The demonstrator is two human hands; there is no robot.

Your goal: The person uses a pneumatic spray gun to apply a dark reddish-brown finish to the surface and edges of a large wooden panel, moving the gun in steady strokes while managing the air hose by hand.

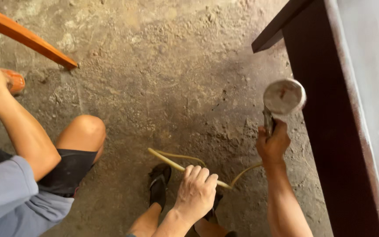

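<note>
**Hose in left hand, round tool raised in right**

Far left, co-worker's forearm (20, 127) & bent knee (84, 129), squatting on concrete floor (163, 74). Left hand (196, 191): fingers curled loosely over yellowish hose (172, 161), prob. keeping slack off the ground. Right hand (272, 145) is clenched on handle of round-faced tool (284, 97), raised beside dark frame (330, 145).

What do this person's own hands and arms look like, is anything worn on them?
Both are bare: the left hand and right hand wear no gloves, rings or watch that I can see, and both forearms show no sleeves. The grey sleeve at the left edge belongs to another person.
</note>
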